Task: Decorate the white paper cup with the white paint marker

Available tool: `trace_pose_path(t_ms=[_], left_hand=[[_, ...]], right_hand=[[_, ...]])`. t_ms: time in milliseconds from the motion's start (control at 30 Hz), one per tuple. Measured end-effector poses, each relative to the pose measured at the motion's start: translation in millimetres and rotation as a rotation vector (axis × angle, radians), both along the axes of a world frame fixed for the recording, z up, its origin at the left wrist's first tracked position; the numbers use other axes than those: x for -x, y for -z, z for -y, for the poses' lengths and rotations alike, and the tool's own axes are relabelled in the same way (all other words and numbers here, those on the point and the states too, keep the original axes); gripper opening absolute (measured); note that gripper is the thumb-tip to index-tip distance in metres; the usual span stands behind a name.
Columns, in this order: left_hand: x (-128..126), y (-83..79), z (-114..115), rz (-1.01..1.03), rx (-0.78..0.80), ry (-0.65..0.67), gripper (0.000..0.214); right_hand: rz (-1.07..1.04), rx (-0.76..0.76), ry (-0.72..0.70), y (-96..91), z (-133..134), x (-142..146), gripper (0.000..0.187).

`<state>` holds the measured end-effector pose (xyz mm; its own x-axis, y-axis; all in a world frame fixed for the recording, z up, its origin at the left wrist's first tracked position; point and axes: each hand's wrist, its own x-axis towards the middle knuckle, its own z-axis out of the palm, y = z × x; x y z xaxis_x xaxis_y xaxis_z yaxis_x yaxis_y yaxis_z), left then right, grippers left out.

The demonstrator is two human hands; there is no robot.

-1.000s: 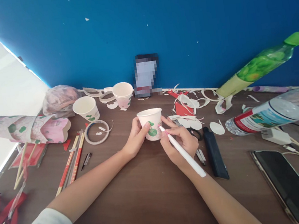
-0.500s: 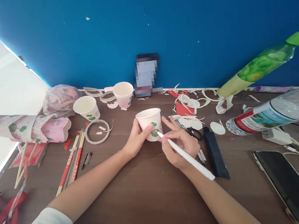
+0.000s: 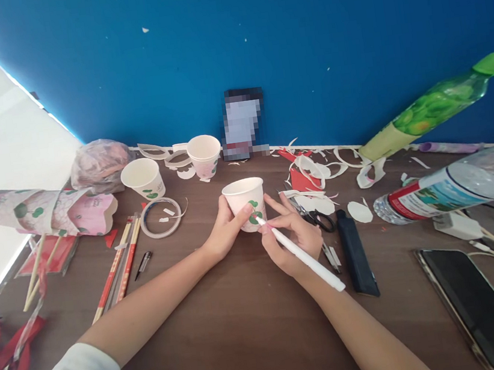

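red bundle [image 3: 14,367] at near left corner of tabletop [image 3: 231,339]. above it, by left edge, pink-and-white paper form [image 3: 34,210] with leaf prints. red-sleeved chopsticks [image 3: 115,272] to its right, then a small pen [image 3: 143,265]. beyond these, one cup [image 3: 141,177] upright, tape roll [image 3: 162,234] lying flat just nearer, stacked cups [image 3: 205,159] close to far edge.

left hand [image 3: 223,232] closed round left side of the paper cup [image 3: 240,197], thumb on its front; cup upright, mid-tabletop, mouth up. right hand [image 3: 304,235] pinches a white pen [image 3: 302,255] between thumb and forefinger, other fingers spread beside cup. pen tip at printed green leaves; contact: cannot tell.

right of that: paper scraps [image 3: 317,203], dark case [image 3: 357,255], clear bottle [image 3: 439,191] toward right edge, phone [image 3: 485,305] lying flat at near right corner.
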<state>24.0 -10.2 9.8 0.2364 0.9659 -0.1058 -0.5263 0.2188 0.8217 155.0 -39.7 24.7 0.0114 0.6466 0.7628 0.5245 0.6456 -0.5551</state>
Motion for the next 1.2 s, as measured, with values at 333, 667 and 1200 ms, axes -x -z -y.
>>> trace_pose_path(t_ms=[333, 667, 1200], left_hand=[[0.4, 3.9, -0.4, -0.015, -0.018, 0.026, 0.053], [-0.7, 1.1, -1.9, 0.065, 0.025, 0.045, 0.062], [-3.2, -4.8, -1.0, 0.137, 0.081, 0.008, 0.062]], right_hand=[[-0.061, 0.044, 0.025, -0.1, 0.8, 3.1, 0.016], [-0.144, 0.07, -0.019, -1.4, -0.1, 2.6, 0.015], [-0.062, -0.072, -0.012, 1.3, -2.6, 0.6, 0.02]])
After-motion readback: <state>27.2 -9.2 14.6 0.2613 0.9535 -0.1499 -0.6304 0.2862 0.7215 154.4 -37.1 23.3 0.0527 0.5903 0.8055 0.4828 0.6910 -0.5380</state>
